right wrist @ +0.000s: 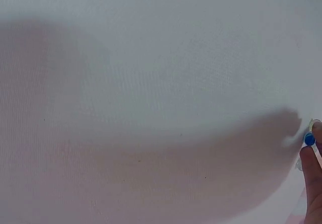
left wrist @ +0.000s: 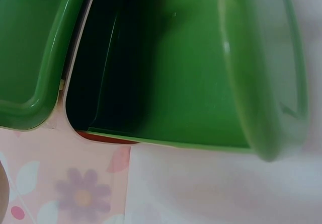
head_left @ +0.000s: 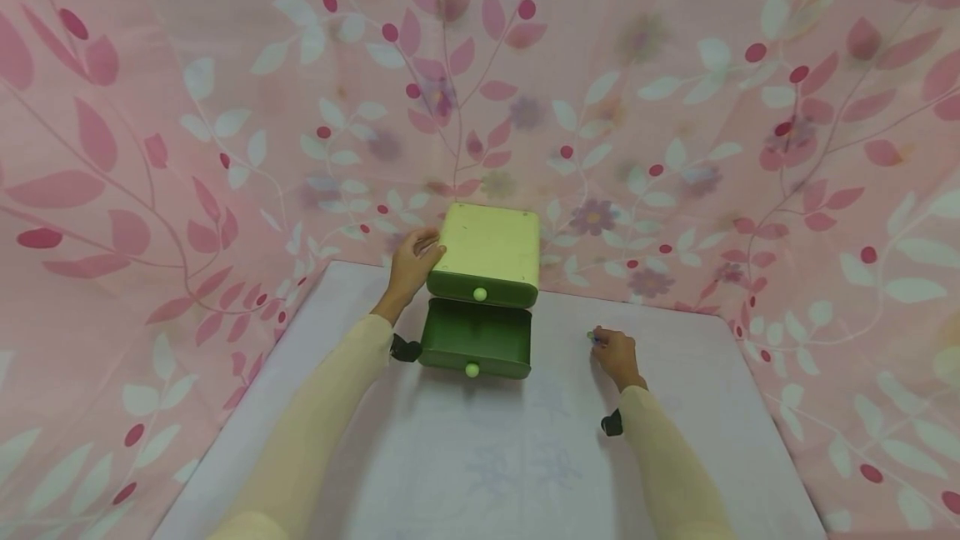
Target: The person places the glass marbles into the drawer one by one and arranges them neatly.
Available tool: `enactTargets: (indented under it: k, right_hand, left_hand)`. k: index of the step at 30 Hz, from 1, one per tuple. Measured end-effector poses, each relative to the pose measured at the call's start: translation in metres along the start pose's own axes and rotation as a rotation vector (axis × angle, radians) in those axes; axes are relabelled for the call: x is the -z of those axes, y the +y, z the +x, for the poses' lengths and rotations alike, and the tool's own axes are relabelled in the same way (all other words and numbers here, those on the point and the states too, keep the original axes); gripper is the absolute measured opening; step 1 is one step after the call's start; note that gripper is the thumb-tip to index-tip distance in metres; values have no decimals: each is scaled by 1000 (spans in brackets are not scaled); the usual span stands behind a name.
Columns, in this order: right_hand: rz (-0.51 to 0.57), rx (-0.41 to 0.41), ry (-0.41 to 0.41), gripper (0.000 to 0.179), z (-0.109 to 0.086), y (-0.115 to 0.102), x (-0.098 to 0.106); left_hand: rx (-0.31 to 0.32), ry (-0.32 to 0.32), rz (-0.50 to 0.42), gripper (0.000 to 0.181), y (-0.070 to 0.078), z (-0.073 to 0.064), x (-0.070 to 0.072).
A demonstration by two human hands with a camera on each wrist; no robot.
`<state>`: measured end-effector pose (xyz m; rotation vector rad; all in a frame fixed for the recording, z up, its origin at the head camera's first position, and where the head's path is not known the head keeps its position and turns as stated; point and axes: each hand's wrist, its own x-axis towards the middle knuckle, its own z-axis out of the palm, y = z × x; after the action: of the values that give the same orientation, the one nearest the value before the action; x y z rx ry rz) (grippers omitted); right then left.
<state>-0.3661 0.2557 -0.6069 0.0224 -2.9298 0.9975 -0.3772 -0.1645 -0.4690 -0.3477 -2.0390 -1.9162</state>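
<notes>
A small two-drawer cabinet has a pale green top and dark green drawer fronts with round light knobs. Its lower drawer is pulled out, and its bare green inside fills much of the left wrist view. My left hand rests against the cabinet's upper left side, thumb at the top edge. Off to the right, over the white surface, my right hand pinches small shiny marble-like pieces at its fingertips. One piece is blue; others beside it look clear, partly hidden by the fingers.
The white tabletop spreads under the cabinet and both arms. Pink floral cloth hangs behind and along both sides. The upper drawer is closed. A dark strap piece shows at each wrist.
</notes>
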Motion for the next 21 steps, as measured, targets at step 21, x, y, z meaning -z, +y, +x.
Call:
enactTargets:
  k: [21]
  right_hand:
    - [-34, 37, 29, 24, 1, 4, -4]
  left_hand:
    - [5, 37, 18, 46, -21, 7, -1]
